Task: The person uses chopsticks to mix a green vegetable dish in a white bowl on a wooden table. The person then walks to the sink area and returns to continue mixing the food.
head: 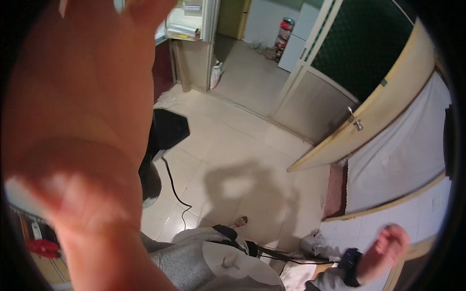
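Note:
Very close to the camera, my left hand (83,102) fills the left side of the view, its palm and wrist large and blurred. Gaps show between its fingers at the top edge, where the fingertips are cut off; I see nothing held in it. At the lower right is my right hand (386,249), raised out to the side, with a dark band (350,267) at its wrist and a grey sleeve. Its fingers look partly bent, but blur hides whether they are closed. Between the hands is the front of my grey top (185,265), with a printed pattern.
A black object (170,129) stands on the tiled floor (218,145), partly behind my left hand, with a black cable (173,183) nearby. A door (364,116) with a metal handle stands at the right. Beyond a sliding-door frame is a white refrigerator (295,45). A plastic-wrapped item (313,243) lies near my right arm.

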Available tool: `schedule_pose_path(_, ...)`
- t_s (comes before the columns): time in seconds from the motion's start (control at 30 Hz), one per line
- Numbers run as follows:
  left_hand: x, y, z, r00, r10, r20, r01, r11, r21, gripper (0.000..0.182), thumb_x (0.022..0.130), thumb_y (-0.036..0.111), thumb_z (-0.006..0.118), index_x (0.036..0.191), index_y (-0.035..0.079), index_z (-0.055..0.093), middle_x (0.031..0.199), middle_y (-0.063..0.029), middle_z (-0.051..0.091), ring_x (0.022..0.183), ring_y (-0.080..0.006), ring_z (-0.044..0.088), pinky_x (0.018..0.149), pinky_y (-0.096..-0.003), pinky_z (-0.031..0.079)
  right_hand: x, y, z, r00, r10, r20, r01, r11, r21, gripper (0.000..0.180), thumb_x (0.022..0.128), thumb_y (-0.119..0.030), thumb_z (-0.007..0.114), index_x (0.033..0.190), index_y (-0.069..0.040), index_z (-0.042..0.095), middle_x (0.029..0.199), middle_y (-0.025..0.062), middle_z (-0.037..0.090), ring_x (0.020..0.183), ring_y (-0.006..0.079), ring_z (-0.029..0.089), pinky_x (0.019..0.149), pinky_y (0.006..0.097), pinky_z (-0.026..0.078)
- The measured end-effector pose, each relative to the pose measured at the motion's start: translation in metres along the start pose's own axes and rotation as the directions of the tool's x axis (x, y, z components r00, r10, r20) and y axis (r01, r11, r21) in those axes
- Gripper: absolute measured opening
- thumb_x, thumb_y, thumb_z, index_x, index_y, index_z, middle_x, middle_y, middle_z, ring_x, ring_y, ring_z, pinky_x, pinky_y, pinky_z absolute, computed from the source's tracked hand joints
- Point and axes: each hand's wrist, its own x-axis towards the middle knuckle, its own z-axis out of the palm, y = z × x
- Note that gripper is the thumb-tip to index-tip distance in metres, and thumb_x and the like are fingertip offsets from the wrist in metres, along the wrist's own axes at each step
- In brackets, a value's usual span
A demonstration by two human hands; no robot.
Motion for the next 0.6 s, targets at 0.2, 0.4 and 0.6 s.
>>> schedule_pose_path(0.2,0.024,-0.013,0.044,1.0,-0.015,-0.019,0.017,0.99,0.138,0.049,0.085,0.036,0.054,0.125,0.01,0.041,0.126,-0.0174,0.044,0.107,-0.0316,0.05,0.08,-0.0378,0.045,0.03,0.071,0.025,0.994,-0.105,0.042,0.1,0.988,0.116,0.03,0.091,-0.025,0.049,0.113,-0.004,0.05,0.106,0.0091,0.054,0.088,0.0161,0.053,0.081,0.0299,0.044)
schedule_pose_path(0.4,0.046,-0.049,0.104,0.999,-0.02,-0.028,0.025,0.978,0.209,0.048,0.084,0.034,0.054,0.125,0.011,0.042,0.126,-0.0165,0.044,0.109,-0.0314,0.048,0.083,-0.0392,0.042,0.049,0.185,0.129,0.91,0.157,0.384,-0.27,0.927,0.259,0.03,0.091,-0.024,0.049,0.113,-0.004,0.049,0.105,0.0092,0.054,0.088,0.0154,0.053,0.079,0.0281,0.044)
schedule_pose_path(0.6,0.04,-0.085,0.158,0.992,-0.104,-0.065,0.117,0.965,0.233,0.047,0.084,0.031,0.054,0.126,0.012,0.042,0.127,-0.0156,0.044,0.111,-0.0313,0.046,0.086,-0.0406,0.04,0.085,0.241,0.163,0.855,0.174,0.49,-0.347,0.893,0.288,0.03,0.091,-0.023,0.048,0.114,-0.004,0.049,0.105,0.0092,0.054,0.088,0.0147,0.053,0.076,0.0263,0.044)
